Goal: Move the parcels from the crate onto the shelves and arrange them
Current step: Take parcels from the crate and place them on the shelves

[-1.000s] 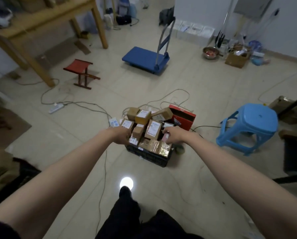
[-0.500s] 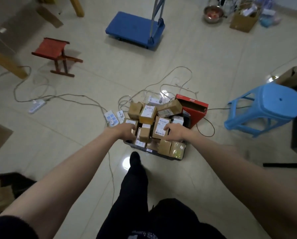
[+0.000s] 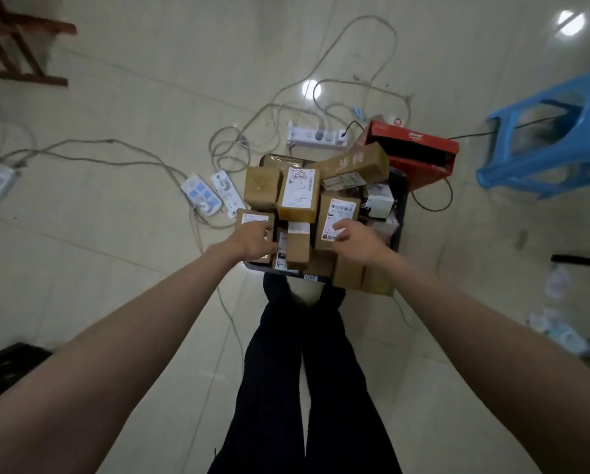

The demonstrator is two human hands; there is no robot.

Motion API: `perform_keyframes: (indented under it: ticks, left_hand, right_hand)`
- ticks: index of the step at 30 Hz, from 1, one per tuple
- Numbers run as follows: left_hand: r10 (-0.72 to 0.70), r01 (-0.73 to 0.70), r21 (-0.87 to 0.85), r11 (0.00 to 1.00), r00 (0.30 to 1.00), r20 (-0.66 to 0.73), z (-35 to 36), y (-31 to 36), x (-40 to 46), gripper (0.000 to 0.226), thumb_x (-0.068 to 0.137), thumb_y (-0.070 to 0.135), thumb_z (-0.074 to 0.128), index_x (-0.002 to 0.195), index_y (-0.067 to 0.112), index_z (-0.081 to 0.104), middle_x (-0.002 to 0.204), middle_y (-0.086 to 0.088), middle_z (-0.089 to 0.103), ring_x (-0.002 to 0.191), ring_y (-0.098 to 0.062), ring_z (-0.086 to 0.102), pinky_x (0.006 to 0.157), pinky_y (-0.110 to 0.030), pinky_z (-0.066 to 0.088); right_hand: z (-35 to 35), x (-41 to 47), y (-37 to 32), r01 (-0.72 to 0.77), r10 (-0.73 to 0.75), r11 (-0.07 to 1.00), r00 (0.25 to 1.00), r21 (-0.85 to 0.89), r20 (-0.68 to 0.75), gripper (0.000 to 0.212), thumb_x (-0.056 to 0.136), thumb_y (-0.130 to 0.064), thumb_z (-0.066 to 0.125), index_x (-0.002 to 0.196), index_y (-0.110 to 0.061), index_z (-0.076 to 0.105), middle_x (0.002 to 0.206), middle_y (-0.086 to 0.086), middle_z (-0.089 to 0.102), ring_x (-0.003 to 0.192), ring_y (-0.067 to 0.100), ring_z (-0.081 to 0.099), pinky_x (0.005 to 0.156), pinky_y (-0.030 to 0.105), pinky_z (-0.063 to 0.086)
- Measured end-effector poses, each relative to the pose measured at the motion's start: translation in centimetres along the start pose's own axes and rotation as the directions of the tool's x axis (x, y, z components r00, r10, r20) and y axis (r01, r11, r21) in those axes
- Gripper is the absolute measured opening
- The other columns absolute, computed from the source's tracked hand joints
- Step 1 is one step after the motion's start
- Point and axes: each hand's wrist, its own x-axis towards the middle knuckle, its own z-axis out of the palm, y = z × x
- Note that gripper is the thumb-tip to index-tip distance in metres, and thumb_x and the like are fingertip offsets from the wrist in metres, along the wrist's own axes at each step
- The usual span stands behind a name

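A black crate (image 3: 402, 213) stands on the tiled floor just in front of my feet, heaped with several brown cardboard parcels. My left hand (image 3: 252, 241) reaches over the crate's left side, its fingers curled on a small labelled parcel (image 3: 254, 217). My right hand (image 3: 357, 242) is at the middle right, with fingertips and thumb pinching the lower part of a tall parcel with a white label (image 3: 338, 208). A long brown parcel (image 3: 355, 162) lies across the far top of the heap. No shelves are in view.
A red open box (image 3: 420, 148) leans against the crate's far right corner. Power strips (image 3: 317, 137) (image 3: 204, 196) and loose cables (image 3: 355, 87) sprawl behind and left of the crate. A blue plastic stool (image 3: 553, 138) stands right and a red folding stool (image 3: 16, 39) far left.
I have come close and now look straight down on the crate. Both hands have moved in from the crate's edges onto parcels on top.
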Motion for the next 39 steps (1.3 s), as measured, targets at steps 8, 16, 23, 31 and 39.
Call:
perform_keyframes:
  ticks: [8,16,23,31,39]
  left_hand:
    - [-0.084,0.054,-0.338,0.94,0.994,-0.074,2.0,-1.9,11.3,0.058,0.088,0.018,0.066,0.142,0.009,0.045,0.141,-0.008,0.05,0.123,-0.025,0.05,0.091,-0.03,0.041]
    - [-0.075,0.03,-0.496,0.868,0.995,-0.07,3.6,-1.0,14.5,0.049,0.087,0.012,0.068,0.133,0.015,0.051,0.128,-0.003,0.059,0.115,-0.017,0.055,0.09,-0.026,0.042]
    - [-0.082,0.009,-0.544,0.839,0.991,-0.11,3.7,0.3,12.0,0.06,0.087,0.012,0.069,0.141,0.013,0.043,0.136,-0.004,0.055,0.122,-0.019,0.053,0.088,-0.025,0.043]
    - [-0.055,-0.062,-0.531,0.845,0.978,-0.203,2.8,2.9,3.4,0.037,0.085,0.008,0.071,0.116,0.01,0.049,0.129,0.003,0.058,0.119,-0.014,0.054,0.085,-0.024,0.046]
    - [0.151,-0.199,-0.399,0.895,0.977,-0.149,1.9,9.2,-4.5,0.027,0.084,-0.006,0.064,0.095,0.012,0.048,0.119,-0.003,0.062,0.108,-0.017,0.062,0.078,-0.026,0.055]
  right_hand:
    - [2.5,11.9,0.5,-0.036,0.051,0.975,0.997,0.219,-0.066,0.047,0.095,-0.012,0.062,0.14,-0.012,0.047,0.126,0.004,0.057,0.116,0.019,0.054,0.101,0.036,0.047]
    - [3.7,16.1,1.3,-0.009,0.004,0.93,1.0,0.366,0.013,0.068,0.089,0.002,0.06,0.149,-0.021,0.039,0.146,0.003,0.051,0.135,0.023,0.046,0.108,0.046,0.045]
    - [2.6,13.6,2.1,0.055,-0.07,0.902,0.997,0.429,0.018,0.064,0.091,0.003,0.062,0.147,-0.02,0.041,0.146,0.0,0.05,0.135,0.015,0.044,0.096,0.026,0.041]
    - [1.0,6.0,3.1,0.106,-0.104,0.887,0.994,0.45,-0.029,0.066,0.088,0.001,0.066,0.145,-0.024,0.046,0.148,0.006,0.043,0.124,0.02,0.056,0.09,0.028,0.058]
    - [-1.6,-5.1,7.1,0.033,0.099,0.77,0.98,0.638,-0.17,0.034,0.091,-0.011,0.068,0.114,-0.025,0.047,0.123,-0.004,0.06,0.119,0.014,0.057,0.096,0.032,0.052]
